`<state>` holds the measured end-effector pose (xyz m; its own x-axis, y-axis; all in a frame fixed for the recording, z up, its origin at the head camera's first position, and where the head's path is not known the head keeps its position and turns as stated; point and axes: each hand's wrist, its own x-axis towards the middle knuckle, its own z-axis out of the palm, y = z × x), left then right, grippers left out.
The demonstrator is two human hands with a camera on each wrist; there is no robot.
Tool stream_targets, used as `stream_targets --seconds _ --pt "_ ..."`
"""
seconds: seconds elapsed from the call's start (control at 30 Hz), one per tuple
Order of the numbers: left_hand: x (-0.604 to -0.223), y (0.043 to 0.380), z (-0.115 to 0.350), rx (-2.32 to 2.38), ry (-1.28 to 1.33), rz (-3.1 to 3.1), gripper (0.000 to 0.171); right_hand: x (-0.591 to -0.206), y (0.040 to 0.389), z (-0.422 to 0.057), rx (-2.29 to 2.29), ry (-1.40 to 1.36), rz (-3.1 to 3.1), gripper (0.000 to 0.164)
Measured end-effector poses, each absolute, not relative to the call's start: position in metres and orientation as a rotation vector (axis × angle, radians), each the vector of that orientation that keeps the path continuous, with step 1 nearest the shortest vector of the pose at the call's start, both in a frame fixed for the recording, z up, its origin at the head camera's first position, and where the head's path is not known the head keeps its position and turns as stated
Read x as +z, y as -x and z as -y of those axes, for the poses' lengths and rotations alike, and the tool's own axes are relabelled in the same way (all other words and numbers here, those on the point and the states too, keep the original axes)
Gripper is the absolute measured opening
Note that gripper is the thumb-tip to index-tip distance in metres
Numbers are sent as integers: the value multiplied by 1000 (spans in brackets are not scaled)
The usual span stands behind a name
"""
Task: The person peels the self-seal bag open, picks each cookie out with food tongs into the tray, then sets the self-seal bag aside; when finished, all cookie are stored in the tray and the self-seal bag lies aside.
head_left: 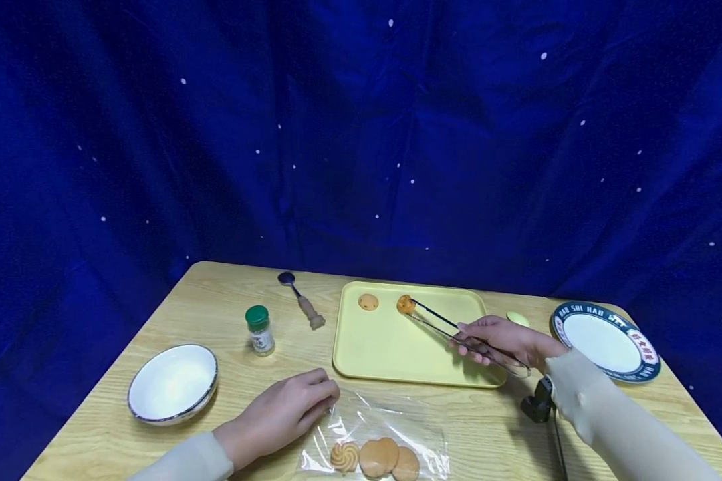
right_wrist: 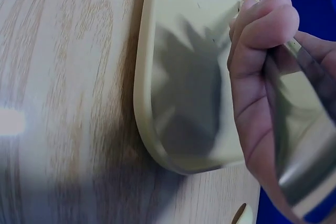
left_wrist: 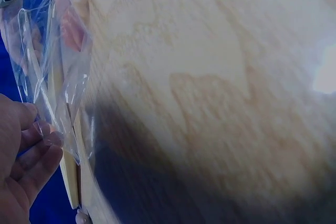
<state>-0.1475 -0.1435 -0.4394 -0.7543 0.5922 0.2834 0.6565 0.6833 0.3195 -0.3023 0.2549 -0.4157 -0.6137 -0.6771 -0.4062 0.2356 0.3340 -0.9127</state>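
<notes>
**Q:** State of your fingers, right side first?

**A:** My right hand (head_left: pixel 517 337) is wrapped about a pair of tongs (head_left: pixel 434 314), right of centre in the head view. Their tips have a cookie (head_left: pixel 406 304) between them. My left hand (head_left: pixel 289 407), lower left of centre, pinches the edge of a clear bag (head_left: pixel 391 417); the left wrist view bears this out, with the plastic between thumb and fingers.

**Q:** Position of the cookie?

**A:** Over the upper middle of the yellow tray (head_left: pixel 379 351), to the right of a second cookie (head_left: pixel 368 302) lying near the tray's upper left corner. Whether mine touches the tray I cannot determine. In the bag, at the bottom of the frame, are a swirled cookie (head_left: pixel 344 457) and three plain rounds (head_left: pixel 373 459).

**Q:** Hazards noted?

**A:** Three, in my judgement. First, the tips are narrow: a slack squeeze could let the cookie slip, and an over-firm one could crumble it. Second, a swing towards the left of the frame could knock the second cookie. Third, the bag looks thin and slick; a careless tug from my left hand could drag it and jostle its contents.
</notes>
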Motion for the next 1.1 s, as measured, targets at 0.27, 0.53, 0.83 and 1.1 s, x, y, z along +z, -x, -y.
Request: stream_targets --seconds 0.27,0.53,0.83,1.1 --pt "-440 147 144 -588 1019 2734 6 -410 298 -259 -1408 365 -1726 56" --pt "-438 146 143 -598 1021 2743 6 -394 282 -277 -1329 464 -1828 59" --pt "-439 146 143 -612 1016 2751 6 -368 225 -321 -1260 668 -1733 33" --pt "-439 147 141 -626 1015 2752 6 -378 184 -349 -1214 923 -1737 31"
